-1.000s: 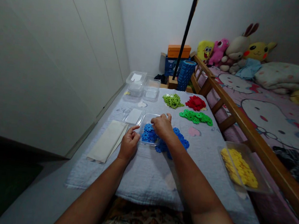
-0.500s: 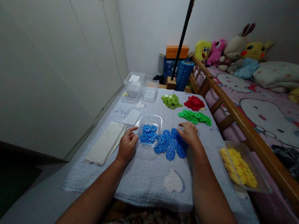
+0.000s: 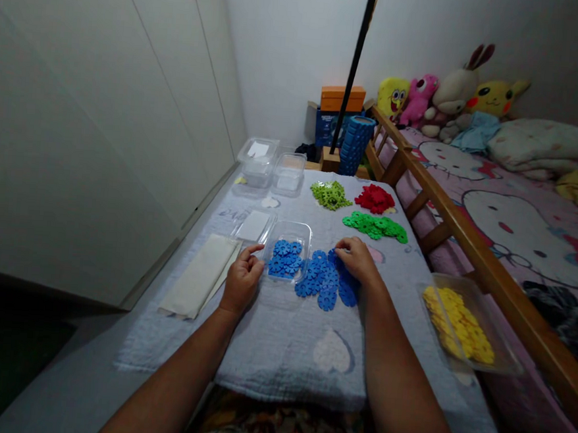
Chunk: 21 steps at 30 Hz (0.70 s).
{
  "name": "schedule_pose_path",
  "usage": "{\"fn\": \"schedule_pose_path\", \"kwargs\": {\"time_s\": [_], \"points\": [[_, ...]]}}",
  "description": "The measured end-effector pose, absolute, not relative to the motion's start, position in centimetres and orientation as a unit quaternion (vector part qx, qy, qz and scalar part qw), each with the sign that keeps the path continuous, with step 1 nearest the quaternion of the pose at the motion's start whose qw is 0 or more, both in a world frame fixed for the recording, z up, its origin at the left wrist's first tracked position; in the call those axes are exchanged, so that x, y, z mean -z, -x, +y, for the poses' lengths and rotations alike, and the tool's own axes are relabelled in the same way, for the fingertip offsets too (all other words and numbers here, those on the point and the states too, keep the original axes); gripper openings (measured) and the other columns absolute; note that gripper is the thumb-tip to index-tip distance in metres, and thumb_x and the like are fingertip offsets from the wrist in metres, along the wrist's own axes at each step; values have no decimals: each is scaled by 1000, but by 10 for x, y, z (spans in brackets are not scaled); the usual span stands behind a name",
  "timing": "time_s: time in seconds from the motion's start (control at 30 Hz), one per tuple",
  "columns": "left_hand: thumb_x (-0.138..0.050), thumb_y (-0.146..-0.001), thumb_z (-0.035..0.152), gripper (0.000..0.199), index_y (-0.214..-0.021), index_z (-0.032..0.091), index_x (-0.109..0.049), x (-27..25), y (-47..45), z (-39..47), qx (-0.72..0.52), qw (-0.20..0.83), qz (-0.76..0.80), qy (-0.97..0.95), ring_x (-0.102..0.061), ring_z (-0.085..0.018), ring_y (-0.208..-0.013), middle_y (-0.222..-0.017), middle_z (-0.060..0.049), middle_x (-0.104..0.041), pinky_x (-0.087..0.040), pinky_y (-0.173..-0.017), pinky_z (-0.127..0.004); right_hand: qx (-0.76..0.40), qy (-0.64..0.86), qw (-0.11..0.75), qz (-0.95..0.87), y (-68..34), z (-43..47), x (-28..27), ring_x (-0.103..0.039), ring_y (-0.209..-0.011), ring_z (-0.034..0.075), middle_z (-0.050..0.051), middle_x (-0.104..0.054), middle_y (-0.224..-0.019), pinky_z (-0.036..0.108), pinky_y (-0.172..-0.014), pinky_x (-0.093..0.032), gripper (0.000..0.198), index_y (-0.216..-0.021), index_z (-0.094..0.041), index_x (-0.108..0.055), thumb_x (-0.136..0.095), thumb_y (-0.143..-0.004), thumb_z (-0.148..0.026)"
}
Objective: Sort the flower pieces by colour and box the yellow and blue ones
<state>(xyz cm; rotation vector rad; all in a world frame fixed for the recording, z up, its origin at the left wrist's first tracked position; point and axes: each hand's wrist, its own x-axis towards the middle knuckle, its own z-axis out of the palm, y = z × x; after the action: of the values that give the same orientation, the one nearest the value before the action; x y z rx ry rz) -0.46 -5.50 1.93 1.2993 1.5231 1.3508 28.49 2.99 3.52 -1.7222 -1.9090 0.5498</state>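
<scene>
My left hand [image 3: 244,277] is at the left side of a clear plastic box [image 3: 308,244], its fingers and thumb closed on the wall. Several blue snowflake discs [image 3: 286,259] lie inside that box. To the right of it, a loose pile of blue snowflake discs [image 3: 328,285] spreads over the cloth. My right hand [image 3: 358,257] reaches over the upper right of this pile, with thumb and fingertips pinched at a blue disc there. The fingers partly cover that disc.
Light green [image 3: 331,196], red [image 3: 374,199] and green pieces [image 3: 376,226] lie in heaps farther back. A tub of yellow pieces [image 3: 459,324] stands at right by the wooden bed rail [image 3: 435,213]. Clear containers [image 3: 259,161], a lid [image 3: 254,226] and folded cloth [image 3: 200,275] are at left.
My right hand has moved left over the blue pile, and its fingers have come together at a disc. My left hand stays at the box. The view has shifted slightly.
</scene>
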Motion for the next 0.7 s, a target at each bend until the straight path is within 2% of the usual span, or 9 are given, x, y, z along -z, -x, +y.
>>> {"fn": "schedule_pose_path", "kwargs": {"time_s": [0.07,0.17,0.27,0.33,0.5,0.7], "points": [[-57,-85,32,40,-121,16,-62,-18,5,-55,-524,355,580,-512,-33,-11,-54,-61,8,-32,-28,-54,-23,-249,595,319,-694,-285,31,-37,-59,-85,19,3,-63,-82,32,-80,-43,9,-74,-20,-68,-60,-76,-25],[-56,-86,32,39,-121,16,-61,-17,6,-54,-525,352,576,-518,-33,-11,-54,-61,8,-32,-29,-54,-23,-293,547,427,-658,-277,28,-44,-57,-74,18,1,-63,-76,31,-73,-44,14,-76,-20,-67,-61,-77,-32],[-56,-86,31,39,-121,16,-61,-17,6,-54,-524,352,578,-517,-33,-11,-53,-61,8,-33,-29,-55,-23,-296,505,481,-653,-259,18,-58,-58,-78,18,2,-65,-79,32,-78,-46,16,-80,-20,-67,-61,-81,-35],[-57,-86,31,39,-121,16,-61,-17,5,-54,-528,358,573,-514,-33,-11,-54,-61,8,-33,-29,-55,-22,-288,479,460,-690,-245,9,-68,-59,-86,19,3,-66,-84,34,-87,-45,14,-81,-21,-68,-60,-84,-33],[-57,-85,32,41,-123,17,-60,-18,4,-54,-530,370,568,-509,-33,-11,-53,-61,9,-34,-29,-54,-22,-224,460,338,-790,-219,-8,-76,-53,-110,23,6,-64,-106,42,-105,-35,11,-88,-24,-71,-61,-88,-27],[-57,-85,31,39,-122,17,-61,-20,4,-55,-529,365,571,-511,-34,-11,-54,-61,9,-34,-30,-56,-23,-177,451,254,-837,-207,-12,-66,-31,-141,30,6,-56,-139,57,-117,-14,10,-88,-25,-72,-63,-88,-23]]}}
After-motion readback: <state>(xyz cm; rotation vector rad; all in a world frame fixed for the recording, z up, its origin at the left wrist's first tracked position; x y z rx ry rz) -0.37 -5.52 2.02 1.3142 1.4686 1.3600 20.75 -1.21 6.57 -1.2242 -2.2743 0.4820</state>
